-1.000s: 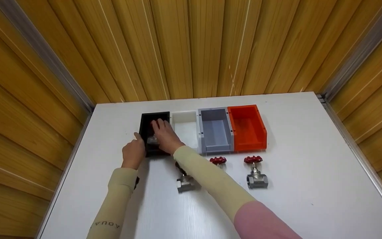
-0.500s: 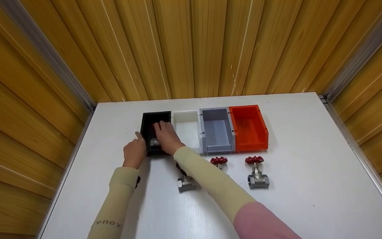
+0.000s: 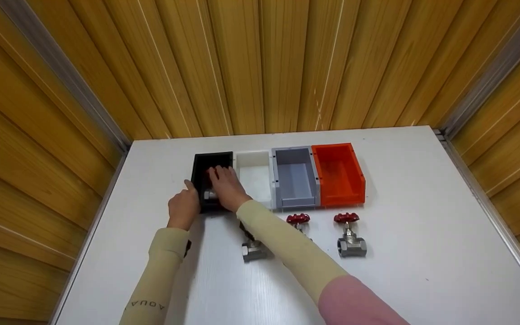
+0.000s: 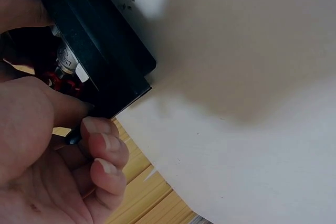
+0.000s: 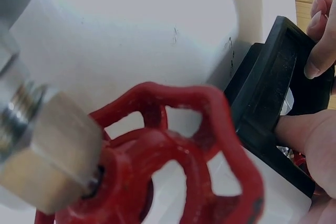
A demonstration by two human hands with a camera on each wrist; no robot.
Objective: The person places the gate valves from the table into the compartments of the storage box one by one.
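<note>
My left hand (image 3: 183, 208) pinches the left wall of a black bin (image 3: 214, 154), its thumb over the rim and its fingers outside. Inside that bin lies a metal valve (image 4: 66, 59) with a red handwheel. My right hand (image 3: 227, 187) reaches in from the right, fingers curled at the handwheel and thumb against the metal body; the hand covers part of the valve. On the table, under my right forearm, sits another valve (image 3: 253, 251), partly hidden. A valve with a red handwheel (image 5: 157, 150) looms close in the right wrist view.
Joined to the black bin in a row are a white bin (image 3: 254, 180), a grey bin (image 3: 294, 178) and an orange bin (image 3: 336, 176). In front stand a half-hidden valve (image 3: 298, 219) and another valve (image 3: 351, 246). Wood-look walls (image 3: 260, 67) enclose the white table (image 3: 422, 216).
The right hand has shifted slightly within the black bin, and more of the valve's metal body shows there than a second ago. The left hand keeps its place on the wall.
</note>
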